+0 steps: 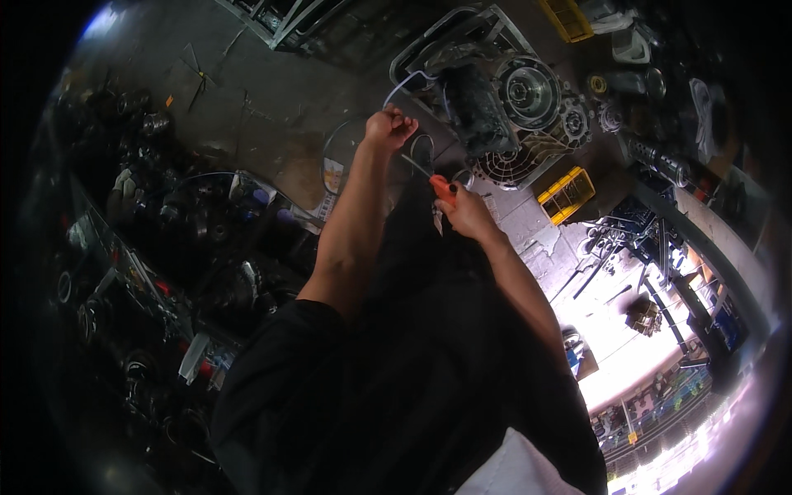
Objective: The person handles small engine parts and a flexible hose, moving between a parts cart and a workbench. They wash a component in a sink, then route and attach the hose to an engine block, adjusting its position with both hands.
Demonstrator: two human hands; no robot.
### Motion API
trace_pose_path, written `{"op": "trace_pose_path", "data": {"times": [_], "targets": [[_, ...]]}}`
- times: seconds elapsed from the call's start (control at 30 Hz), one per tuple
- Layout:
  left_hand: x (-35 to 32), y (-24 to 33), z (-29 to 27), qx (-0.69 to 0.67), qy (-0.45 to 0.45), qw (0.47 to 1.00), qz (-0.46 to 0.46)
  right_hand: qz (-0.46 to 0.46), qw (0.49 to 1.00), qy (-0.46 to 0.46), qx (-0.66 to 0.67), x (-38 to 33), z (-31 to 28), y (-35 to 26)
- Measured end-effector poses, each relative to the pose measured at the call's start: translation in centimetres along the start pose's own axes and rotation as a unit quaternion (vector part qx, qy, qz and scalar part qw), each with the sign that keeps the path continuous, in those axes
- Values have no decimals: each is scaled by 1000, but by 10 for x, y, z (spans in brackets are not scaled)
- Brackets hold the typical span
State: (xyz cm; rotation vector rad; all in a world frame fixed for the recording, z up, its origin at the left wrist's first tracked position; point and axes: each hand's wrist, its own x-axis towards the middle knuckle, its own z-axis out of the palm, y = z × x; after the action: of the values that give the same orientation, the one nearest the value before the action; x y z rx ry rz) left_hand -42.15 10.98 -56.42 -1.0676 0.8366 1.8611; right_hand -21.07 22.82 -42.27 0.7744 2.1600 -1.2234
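My left hand (390,128) is closed around a thin grey-blue hose (406,82), which bends up and right toward a dark, blocky machine part (477,109). Lower and to the right, my right hand (469,214) grips an orange-handled tool (443,188). A thin pale rod or tube points from its front toward the left hand; the tool's exact kind is unclear. Beyond my hands is a large metal housing with a round opening (528,92), beside the dark part. A thin cable loop (422,147) hangs between the two hands.
Dark metal parts (157,124) crowd the left side. A yellow crate (567,195) stands right of my hands, and another yellow crate (568,18) lies at the far right. A metal frame (280,25) is at the far edge. Bright floor (615,330) and scattered parts lie at right.
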Motion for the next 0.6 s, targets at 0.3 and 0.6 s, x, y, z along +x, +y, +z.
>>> {"op": "trace_pose_path", "data": {"times": [0.3,0.6], "targets": [[-12,9,7,53,-25,997,-51,28,999,41,-9,19,4,-23],[-9,24,5,35,-130,987,-84,29,999,35,-15,23,0,-30]]}}
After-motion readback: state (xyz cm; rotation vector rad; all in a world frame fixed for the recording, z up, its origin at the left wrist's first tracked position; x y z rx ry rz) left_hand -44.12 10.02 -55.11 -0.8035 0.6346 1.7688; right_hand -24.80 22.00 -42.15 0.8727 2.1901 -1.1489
